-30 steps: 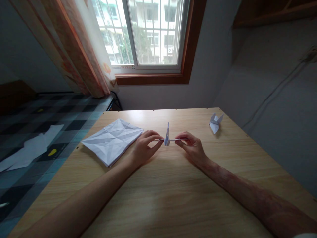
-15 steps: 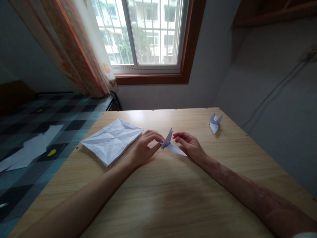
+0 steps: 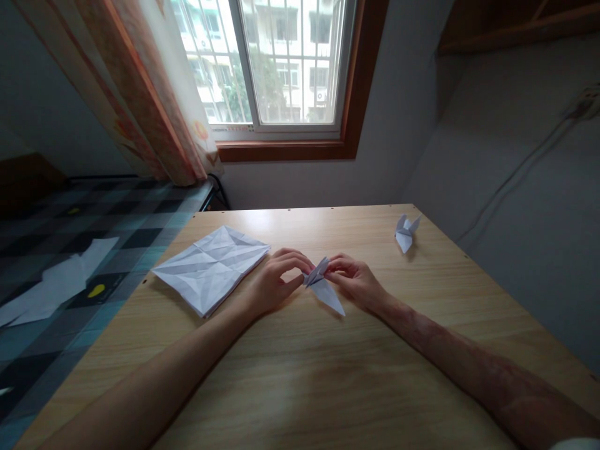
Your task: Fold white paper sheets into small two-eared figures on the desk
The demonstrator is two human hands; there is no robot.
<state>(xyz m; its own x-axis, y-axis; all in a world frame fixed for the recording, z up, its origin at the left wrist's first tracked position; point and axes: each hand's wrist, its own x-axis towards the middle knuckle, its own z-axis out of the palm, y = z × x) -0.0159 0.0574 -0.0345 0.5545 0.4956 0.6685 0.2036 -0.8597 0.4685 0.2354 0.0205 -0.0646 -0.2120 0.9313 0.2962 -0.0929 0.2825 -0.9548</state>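
Note:
A white folded paper crane (image 3: 327,294) is held between my two hands just above the middle of the table. My left hand (image 3: 280,278) pinches its left end between thumb and fingers. On the other side, my right hand (image 3: 355,279) has its thumb and fingertips closed on the crane's right edge. One long pointed wing slants down toward me, while the fingertips cover parts of the upper folds. A second folded paper crane (image 3: 405,234) stands near the far right corner of the table. Left of my left hand lies a stack of creased paper squares (image 3: 210,265).
The wooden table (image 3: 300,387) reaches toward the wall under a window (image 3: 295,69). To the left, loose white paper (image 3: 60,281) lies on a checked bedspread (image 3: 117,306). A curtain (image 3: 140,106) hangs at the back left, and a cable (image 3: 510,172) runs along the right wall.
My right hand has moved left and closed on the crane, where before it was apart from it. The crane has tilted, its wing now pointing more toward me. My left hand keeps its pinch.

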